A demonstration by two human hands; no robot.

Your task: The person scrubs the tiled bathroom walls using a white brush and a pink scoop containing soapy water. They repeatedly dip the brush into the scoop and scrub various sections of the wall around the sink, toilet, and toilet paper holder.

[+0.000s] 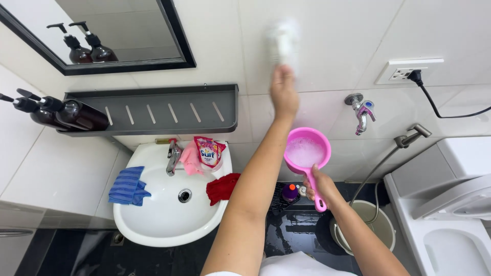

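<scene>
Foam filled the pink dipper (pixel 307 148), a round scoop with a long handle that the right hand (pixel 318 185) held from below, fingers wrapped tight around the handle, the bowl tipped toward the camera in front of the white tiled wall (pixel 327 30). The left hand (pixel 284 93) was raised high against that wall, fingers closed on a white brush or sponge (pixel 282 41), which was too blurred to tell apart more exactly; it lay against the tiles above the hand. Below the dipper stood a pale bucket (pixel 384 229) on the dark wet floor (pixel 291 230), with a small purple-capped bottle (pixel 290 192) just beside the right hand's wrist. To the left sat a white washbasin (pixel 153 214) with a chrome tap (pixel 173 157); a blue striped cloth (pixel 128 185) hung over its left rim, a red cloth (pixel 222 187) over its right, and a pink cloth (pixel 191 158) and a pink detergent pouch (pixel 209 152) stood at the back. A grey wall shelf (pixel 169 110) above the basin carried dark pump bottles (pixel 76 115) at its left end, under a black-framed mirror (pixel 128 36). On the right were a wall tap (pixel 362 110), a spray hose (pixel 388 158), a socket with a black plug (pixel 415 76) and a white toilet (pixel 450 214)
</scene>
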